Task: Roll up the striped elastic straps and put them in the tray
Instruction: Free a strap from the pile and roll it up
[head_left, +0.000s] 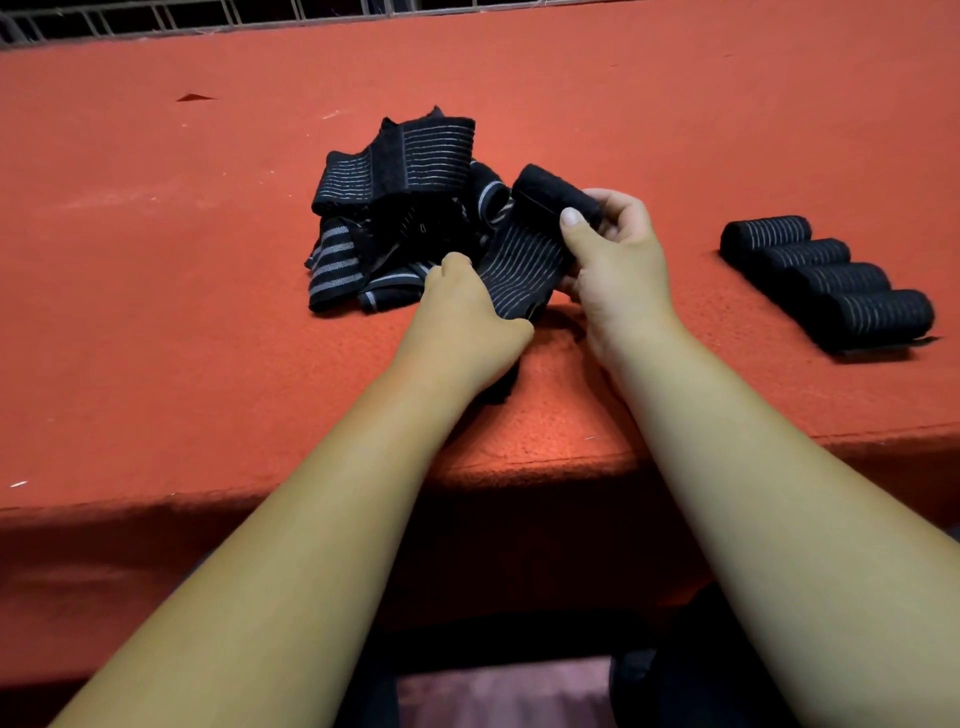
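Surface: I sit at a table (156, 260) covered in red felt. Its near edge drops into shadow toward my lap. A metal rail (156, 21) runs along the far side.
Pile: loose striped straps lie in a tangled pile (395, 208) mid-table, just beyond my left hand. Some carry wide grey bands, others thin pale lines.
Strap: the strap (524, 260) in my hands is black with thin pale stripes. It runs between both hands, at the right edge of the pile and touching it. Its far end is wound into a thick roll, and its flat part slopes down toward me.
Right hand: my right hand (618, 260) is clamped on the rolled end. The thumb (576, 228) presses the near side, nail up, and the fingers curl round the right side. The wrist is lifted off the felt.
Left hand: my left hand (462, 322) is closed on the strap's loose near end, back of the hand up, knuckles pointing away from me. The fingertips are hidden underneath. A bit of black fabric shows below the heel of the hand.
Forearms: both are bare. They reach in from the bottom corners and converge at the strap.
Rolls: four wound rolls (831, 280) lie side by side, touching, in a slanting row on the felt to my right, well apart from my right hand.
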